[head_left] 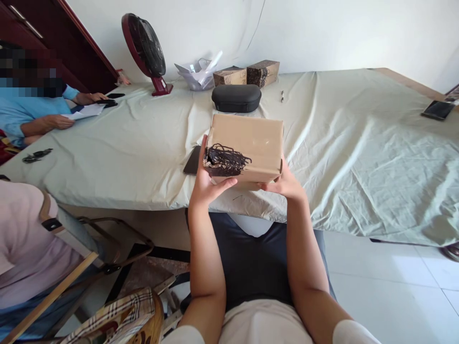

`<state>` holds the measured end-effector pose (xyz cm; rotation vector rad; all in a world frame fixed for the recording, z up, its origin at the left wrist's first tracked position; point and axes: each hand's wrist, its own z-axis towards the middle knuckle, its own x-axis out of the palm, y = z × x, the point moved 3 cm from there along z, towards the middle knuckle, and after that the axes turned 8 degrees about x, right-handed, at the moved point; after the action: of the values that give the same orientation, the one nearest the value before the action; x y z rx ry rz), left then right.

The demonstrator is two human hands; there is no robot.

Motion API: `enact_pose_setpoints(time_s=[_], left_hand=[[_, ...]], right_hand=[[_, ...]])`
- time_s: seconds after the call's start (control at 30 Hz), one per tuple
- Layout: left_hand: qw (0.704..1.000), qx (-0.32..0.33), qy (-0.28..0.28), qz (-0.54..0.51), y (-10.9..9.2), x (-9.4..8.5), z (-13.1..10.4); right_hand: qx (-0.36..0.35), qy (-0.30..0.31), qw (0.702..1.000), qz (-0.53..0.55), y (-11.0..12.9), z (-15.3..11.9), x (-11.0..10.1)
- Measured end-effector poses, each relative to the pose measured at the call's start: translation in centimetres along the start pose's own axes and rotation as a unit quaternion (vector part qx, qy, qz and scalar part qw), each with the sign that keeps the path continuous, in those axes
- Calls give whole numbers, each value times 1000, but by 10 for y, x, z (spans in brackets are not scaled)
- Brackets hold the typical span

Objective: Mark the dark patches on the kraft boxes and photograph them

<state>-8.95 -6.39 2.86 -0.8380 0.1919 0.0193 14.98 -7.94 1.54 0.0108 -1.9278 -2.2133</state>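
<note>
Both of my hands hold a brown cardboard box (247, 138) above the near edge of the cloth-covered table. Black scribbles and a dark, torn-looking patch mark the box's near left corner. My left hand (208, 184) grips the left side, its thumb along the lower front edge. At the right side, my right hand (285, 181) is wrapped round the lower corner, thumb pointing inward. A dark flat device (192, 160) lies on the cloth, left of the box and partly hidden behind my left hand. Just beyond the box sits a black zip case (236, 98).
On the pale green cloth (344, 157) stand a fan (147, 52), a plastic basket (199, 76) of papers and two cardboard boxes (263, 72). A person in blue (36, 112) holds papers at the left; another in pink (28, 239) sits nearer. A phone (437, 110) lies far right.
</note>
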Motion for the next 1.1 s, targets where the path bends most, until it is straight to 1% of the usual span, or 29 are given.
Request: enact_pose_setpoints(time_s=[0.07, 0.1, 0.17, 0.23, 0.37, 0.5, 0.57, 0.7, 0.77, 0.83, 0.9, 0.97, 1.03, 1.1], left_hand=[[996, 63, -60, -28, -3, 5, 3], [993, 80, -80, -23, -5, 6, 4], [992, 78, -96, 5, -9, 7, 6], [994, 59, -91, 26, -13, 6, 7], [996, 72, -57, 16, -24, 3, 6], [999, 18, -32, 12, -26, 5, 7], [999, 6, -29, 15, -26, 7, 7], [999, 15, -42, 13, -31, 7, 8], [998, 33, -50, 16, -34, 6, 9], [998, 41, -47, 17, -34, 5, 9], [998, 32, -48, 15, -31, 4, 10], [998, 16, -56, 9, -22, 2, 9], [998, 5, -58, -11, -9, -1, 6], [997, -14, -47, -52, 5, -6, 3]], right_hand=[[-20, 2, 1000, -24, -1, 2, 1], [-25, 6, 999, -34, -3, 3, 1], [-21, 17, 999, -39, -7, 5, 0], [-14, 25, 999, -36, -11, 5, -1], [-3, 17, 1000, -16, -18, 5, -4], [-11, 19, 1000, -20, -17, 7, -5], [-14, 17, 999, -24, -16, 7, -6], [2, 4, 1000, -7, -21, 6, -5], [16, 0, 1000, 13, -25, 6, -4], [32, -9, 999, 25, -30, 6, -3], [46, -24, 999, 18, -32, 7, -1], [44, -31, 999, 4, -32, 8, 4], [26, -24, 999, 1, -29, 9, 10], [3, -9, 1000, 12, -27, 10, 14]])
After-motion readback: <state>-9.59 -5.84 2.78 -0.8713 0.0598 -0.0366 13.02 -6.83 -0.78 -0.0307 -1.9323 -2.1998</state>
